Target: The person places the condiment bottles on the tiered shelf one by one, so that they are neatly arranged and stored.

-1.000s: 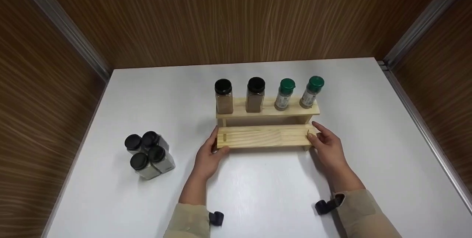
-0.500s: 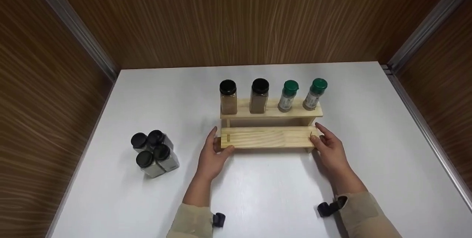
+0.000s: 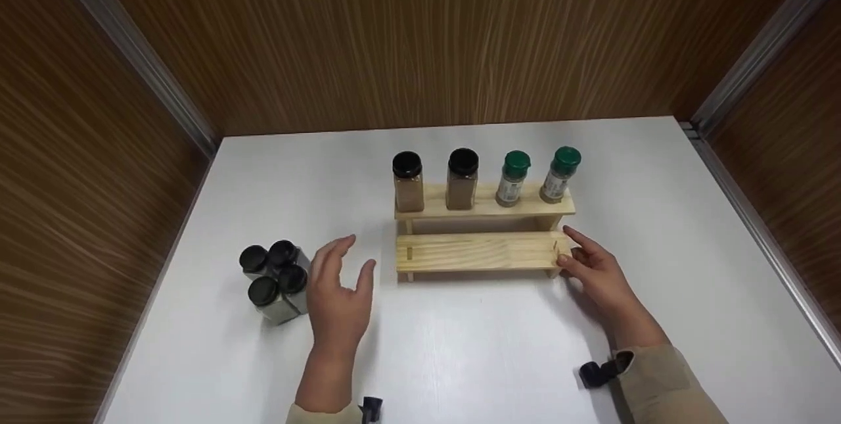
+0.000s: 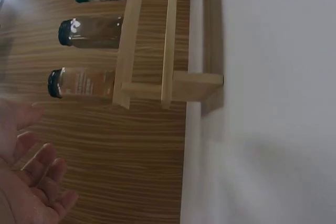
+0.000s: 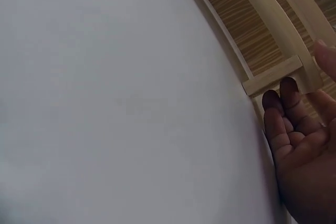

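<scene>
A two-tier wooden spice rack [image 3: 483, 252] stands on the white table, its lower tier bare. On its upper tier are two black-capped spice jars [image 3: 408, 182] [image 3: 462, 181] and two green-capped ones [image 3: 511, 181] [image 3: 556, 176]. My right hand [image 3: 594, 273] holds the rack's right end, thumb at the top of the lower shelf; in the right wrist view the curled fingers [image 5: 289, 103] sit against its side support. Off the rack's left end, my left hand [image 3: 340, 299] is held with fingers and thumb spread and nothing between them. It partly covers the group of black-capped jars.
Several black-capped jars [image 3: 272, 306] stand close together on the left of the white table [image 3: 460, 358]. Wood-grain panels [image 3: 420, 43] enclose the table at the back and both sides. Each wrist wears a small black camera [image 3: 594, 375].
My left hand has let go of the rack's left end and moved left toward the grouped jars. The right hand stays at the rack's right end, and the jars on it keep their places.
</scene>
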{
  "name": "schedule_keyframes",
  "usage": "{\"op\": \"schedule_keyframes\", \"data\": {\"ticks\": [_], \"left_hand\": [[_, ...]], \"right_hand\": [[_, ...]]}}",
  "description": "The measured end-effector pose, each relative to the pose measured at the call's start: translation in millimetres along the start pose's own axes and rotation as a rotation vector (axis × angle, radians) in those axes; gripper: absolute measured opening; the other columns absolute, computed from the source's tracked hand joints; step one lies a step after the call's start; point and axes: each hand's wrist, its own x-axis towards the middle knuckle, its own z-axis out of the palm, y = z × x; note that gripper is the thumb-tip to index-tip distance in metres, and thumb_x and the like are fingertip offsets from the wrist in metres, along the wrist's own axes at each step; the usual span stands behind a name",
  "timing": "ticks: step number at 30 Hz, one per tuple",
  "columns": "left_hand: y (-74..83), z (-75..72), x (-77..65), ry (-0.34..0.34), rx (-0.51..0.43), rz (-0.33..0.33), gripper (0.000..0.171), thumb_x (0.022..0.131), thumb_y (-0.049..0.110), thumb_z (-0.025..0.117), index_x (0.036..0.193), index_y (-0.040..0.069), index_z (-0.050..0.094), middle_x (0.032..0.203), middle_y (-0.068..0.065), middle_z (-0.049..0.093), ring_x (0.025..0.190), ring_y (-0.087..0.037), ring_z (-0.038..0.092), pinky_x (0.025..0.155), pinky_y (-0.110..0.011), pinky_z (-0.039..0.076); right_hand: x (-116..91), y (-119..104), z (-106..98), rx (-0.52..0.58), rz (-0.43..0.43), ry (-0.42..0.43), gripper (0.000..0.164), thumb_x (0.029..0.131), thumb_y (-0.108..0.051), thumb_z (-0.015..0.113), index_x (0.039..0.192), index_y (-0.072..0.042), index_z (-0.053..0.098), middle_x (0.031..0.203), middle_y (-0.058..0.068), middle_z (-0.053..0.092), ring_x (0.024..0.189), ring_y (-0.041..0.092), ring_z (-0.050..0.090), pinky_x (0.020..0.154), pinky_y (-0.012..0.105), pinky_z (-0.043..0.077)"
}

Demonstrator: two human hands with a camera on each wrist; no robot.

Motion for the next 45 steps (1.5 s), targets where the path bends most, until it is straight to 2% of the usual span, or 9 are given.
{"op": "schedule_keyframes", "data": {"ticks": [3,7,13,19,25,30,37,40,45], "left_hand": [[-4.2,-7.2,3.8,0.084,0.072,0.009,0.041,0.088,0.003,0.085,0.127,0.003,0.071,0.132,-0.016,0.063,0.127,-0.04,0.056,0.102,-0.056,0.047],[-9.2,-11.8,3.7,0.114,0.169,-0.07,0.044,0.087,0.004,0.086,0.128,0.002,0.07,0.141,-0.022,0.056,0.132,-0.047,0.049,0.103,-0.062,0.042],[-16.2,-11.5,-0.6,0.108,0.228,-0.147,0.048,0.086,0.009,0.088,0.129,-0.001,0.07,0.154,-0.028,0.045,0.143,-0.053,0.037,0.113,-0.067,0.035],[-22.5,-10.0,-2.9,0.032,0.228,-0.253,0.056,0.09,0.019,0.086,0.135,-0.008,0.065,0.163,-0.03,0.034,0.152,-0.055,0.025,0.118,-0.068,0.028],[-19.1,-8.8,-4.9,0.004,0.242,-0.284,0.059,0.091,0.02,0.084,0.137,-0.012,0.062,0.16,-0.026,0.04,0.152,-0.049,0.031,0.116,-0.063,0.035],[-20.7,-1.4,-8.4,0.047,0.204,-0.246,0.058,0.09,0.019,0.086,0.137,-0.008,0.064,0.158,-0.021,0.044,0.147,-0.045,0.04,0.107,-0.06,0.045],[-37.5,7.8,-14.4,0.217,0.058,-0.161,0.08,0.079,0.003,0.093,0.147,-0.003,0.051,0.16,-0.025,0.037,0.149,-0.047,0.034,0.117,-0.061,0.034],[-44.1,10.4,-16.7,0.241,0.009,-0.188,0.084,0.077,0.0,0.092,0.149,-0.005,0.049,0.158,-0.024,0.039,0.149,-0.046,0.034,0.119,-0.059,0.032],[-48.0,13.5,-19.7,0.205,-0.04,-0.28,0.088,0.08,0.001,0.091,0.153,-0.009,0.043,0.161,-0.023,0.039,0.153,-0.041,0.033,0.122,-0.052,0.03]], "right_hand": [[0,1,-2,-0.004,-0.002,-0.006,0.067,0.101,0.007,0.066,0.161,0.003,0.039,0.111,0.013,0.071,0.093,0.011,0.07,0.08,0.025,0.058],[0,1,-3,-0.017,-0.011,-0.009,0.067,0.1,0.006,0.067,0.161,0.002,0.039,0.114,0.015,0.07,0.095,0.011,0.07,0.081,0.026,0.058],[1,1,-4,-0.008,-0.007,-0.019,0.067,0.1,0.007,0.066,0.161,0.002,0.039,0.117,0.016,0.07,0.097,0.01,0.071,0.082,0.026,0.059],[1,2,-6,0.018,-0.017,-0.012,0.067,0.1,0.01,0.065,0.161,0.003,0.038,0.114,0.013,0.07,0.097,0.011,0.071,0.082,0.026,0.059],[-2,4,-7,0.02,-0.036,-0.02,0.066,0.101,0.01,0.063,0.162,0.003,0.037,0.118,0.014,0.068,0.101,0.011,0.07,0.084,0.027,0.059],[-1,6,-6,0.049,-0.032,-0.01,0.066,0.1,0.012,0.062,0.161,0.005,0.038,0.117,0.012,0.069,0.1,0.011,0.071,0.083,0.027,0.059],[0,8,-4,0.053,-0.023,-0.012,0.066,0.099,0.013,0.062,0.16,0.005,0.038,0.112,0.011,0.07,0.097,0.012,0.071,0.082,0.026,0.059],[0,7,-3,0.062,-0.015,-0.002,0.065,0.099,0.013,0.063,0.16,0.005,0.04,0.111,0.01,0.07,0.096,0.011,0.071,0.081,0.027,0.059],[1,6,-3,0.064,-0.012,0.003,0.065,0.099,0.012,0.063,0.159,0.006,0.039,0.112,0.008,0.07,0.097,0.011,0.071,0.082,0.027,0.06]]}}
